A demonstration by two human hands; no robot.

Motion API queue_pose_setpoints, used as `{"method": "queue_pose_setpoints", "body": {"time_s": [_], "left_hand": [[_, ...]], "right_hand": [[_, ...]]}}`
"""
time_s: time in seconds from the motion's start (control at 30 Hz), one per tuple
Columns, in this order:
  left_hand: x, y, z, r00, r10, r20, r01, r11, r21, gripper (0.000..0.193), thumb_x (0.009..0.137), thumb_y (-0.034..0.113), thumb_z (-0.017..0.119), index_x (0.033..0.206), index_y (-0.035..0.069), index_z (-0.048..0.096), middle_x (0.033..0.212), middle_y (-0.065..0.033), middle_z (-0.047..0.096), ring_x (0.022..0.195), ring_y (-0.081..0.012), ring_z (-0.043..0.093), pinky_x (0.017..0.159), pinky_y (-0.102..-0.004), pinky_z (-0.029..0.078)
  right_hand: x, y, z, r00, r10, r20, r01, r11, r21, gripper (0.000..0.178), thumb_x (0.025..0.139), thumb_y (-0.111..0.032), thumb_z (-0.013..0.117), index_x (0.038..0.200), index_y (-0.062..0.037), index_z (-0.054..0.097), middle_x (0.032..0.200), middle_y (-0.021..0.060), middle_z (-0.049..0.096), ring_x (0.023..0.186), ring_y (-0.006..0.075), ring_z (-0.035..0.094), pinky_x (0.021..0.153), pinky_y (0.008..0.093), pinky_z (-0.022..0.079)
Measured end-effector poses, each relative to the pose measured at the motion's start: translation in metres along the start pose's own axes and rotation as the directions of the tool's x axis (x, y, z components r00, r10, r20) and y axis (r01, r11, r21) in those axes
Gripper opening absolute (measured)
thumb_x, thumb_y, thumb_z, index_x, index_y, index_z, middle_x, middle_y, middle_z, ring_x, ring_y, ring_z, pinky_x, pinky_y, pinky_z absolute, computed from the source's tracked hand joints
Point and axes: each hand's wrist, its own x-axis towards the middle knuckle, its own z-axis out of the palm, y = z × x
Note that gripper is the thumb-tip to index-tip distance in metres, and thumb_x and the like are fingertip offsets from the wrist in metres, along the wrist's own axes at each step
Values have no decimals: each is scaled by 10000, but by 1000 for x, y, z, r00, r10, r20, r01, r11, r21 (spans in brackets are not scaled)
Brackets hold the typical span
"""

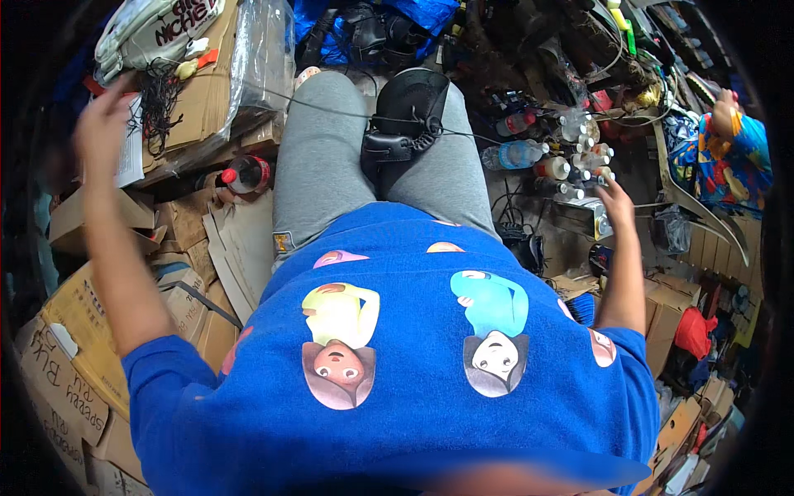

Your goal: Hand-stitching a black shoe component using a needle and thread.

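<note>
My left hand is raised at the left, blurred, with its fingers apart and nothing visible in them. It is close to a tangle of thin black cords and a sheet of white paper. At the right, my right hand has its fingers stretched toward a group of small bottles with pale caps; whether they touch one is unclear. Across my grey-trousered thighs lies a black, leather-like item with a coiled part and thin cables.
A red-capped bottle stands left of my legs, beside flattened cardboard. Cardboard boxes crowd the lower left. A clear bottle with a blue label lies right of my knee. A red plastic bag and a person in colourful clothing are farther right.
</note>
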Motion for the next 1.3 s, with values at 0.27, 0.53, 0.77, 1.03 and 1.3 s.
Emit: {"method": "queue_pose_setpoints", "body": {"time_s": [0.27,0.53,0.77,1.03,1.3], "left_hand": [[-82,171,185,676,637,370,-522,769,-370,234,822,118,624,1052,82,651,977,-154,650,954,-276,621,846,-371,473],[-46,50,148,829,242,505,35,877,-478,196,872,195,594,964,28,638,827,-63,642,787,-166,595,723,-281,467],[-52,163,175,780,597,186,-504,777,-377,405,819,162,651,1202,51,581,1254,-138,556,1170,-247,521,1001,-342,392],[-32,246,229,467,714,522,-574,694,-435,335,724,217,748,996,62,627,1022,-132,599,995,-289,574,878,-362,450],[-26,239,233,318,632,707,-257,775,-577,333,783,181,704,1040,-19,633,978,-110,659,926,-180,610,841,-297,470]], "right_hand": [[-70,-297,47,742,-626,239,275,609,744,299,863,-250,670,1075,-50,602,841,-2,577,775,80,505,702,240,431],[-29,-216,27,885,-354,303,106,787,608,201,899,-241,606,869,-43,601,703,-34,486,682,73,453,632,237,396],[-34,-255,25,827,-560,55,460,730,505,247,856,-107,614,1097,-84,659,923,58,606,873,149,583,781,265,458],[-33,-317,25,631,-774,51,699,596,395,174,708,-7,676,870,-67,690,851,86,623,836,202,636,736,307,501],[-40,-310,46,624,-781,-4,648,515,562,195,703,4,691,870,-96,700,811,53,587,772,168,614,694,295,494]]}}
